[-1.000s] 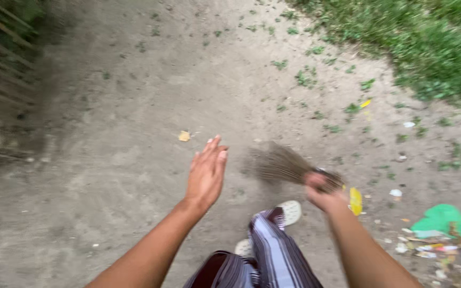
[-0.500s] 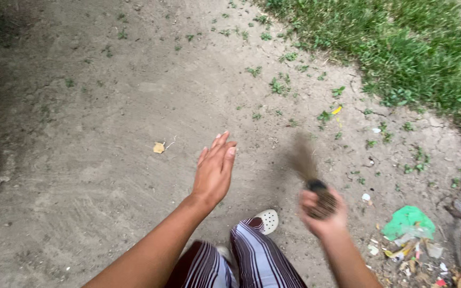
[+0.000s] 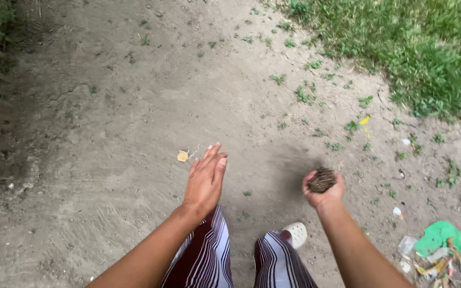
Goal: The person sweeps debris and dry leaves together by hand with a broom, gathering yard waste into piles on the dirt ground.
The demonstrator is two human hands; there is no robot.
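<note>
Right hand gripped the broom, bristles blurred, probably mid-sweep. Left hand empty, fingers straight together. Leaf and litter pile unswept.

The broom no longer fans leftward as a second ago; its cut end now faces the camera and its bristles blur against the ground; the right hand sits higher; the left hand is now nearer the leaf.
</note>
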